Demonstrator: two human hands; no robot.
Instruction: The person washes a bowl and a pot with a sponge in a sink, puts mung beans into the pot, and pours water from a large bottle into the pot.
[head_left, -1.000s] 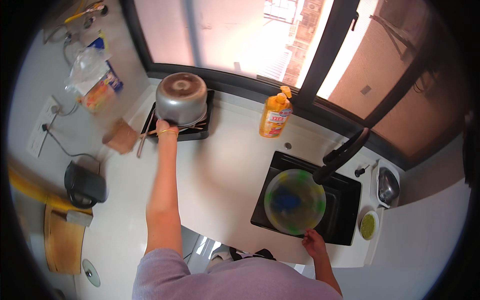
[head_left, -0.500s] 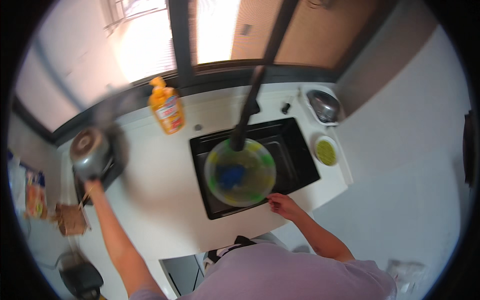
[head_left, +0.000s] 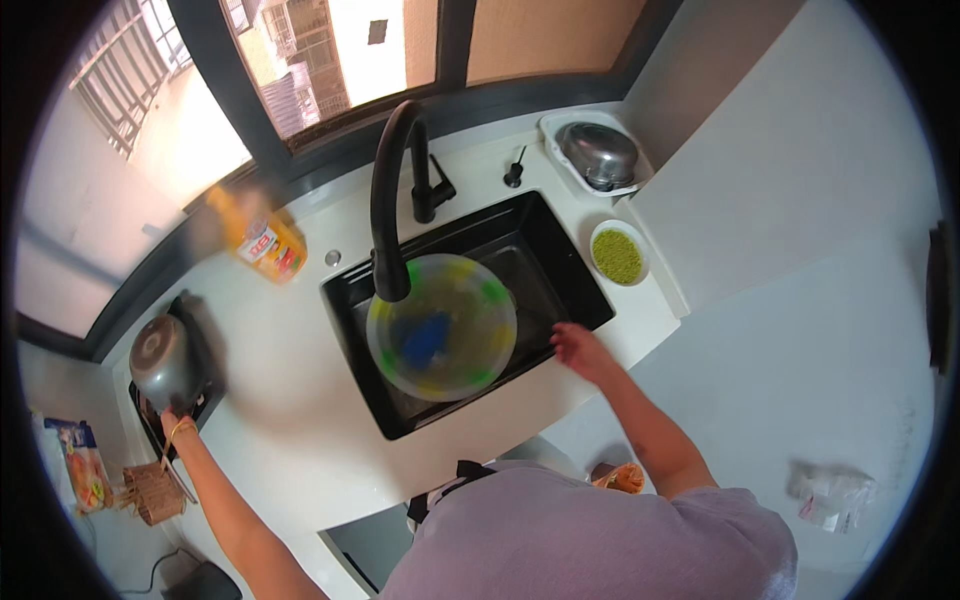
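Note:
At the far left, an upside-down grey metal pot [head_left: 165, 362] with a brown ring on its base rests at a black drying rack [head_left: 207, 403]. My left hand [head_left: 175, 422] is closed on the pot's near side; its fingers are partly hidden. My right hand [head_left: 580, 350] hovers by the sink's right front edge, fingers loosely bent and apart, nothing visible in them. Inside the black sink [head_left: 560, 270] stands a round translucent basin [head_left: 470, 375] with green and yellow patches, and a blue item [head_left: 425, 338] in it. The black faucet [head_left: 385, 200] arches over the basin.
Beside the window stands an orange pump bottle [head_left: 268, 245]. On the right are a bowl of green beans [head_left: 617, 256] and a white tray [head_left: 555, 128] holding a metal bowl [head_left: 600, 152]. A woven basket [head_left: 153, 493] and a food packet [head_left: 80, 465] sit at the left.
The view has turned, so the counter appears shifted left. My right hand has moved away from the basin's rim toward the sink's right side. My left hand stays at the pot.

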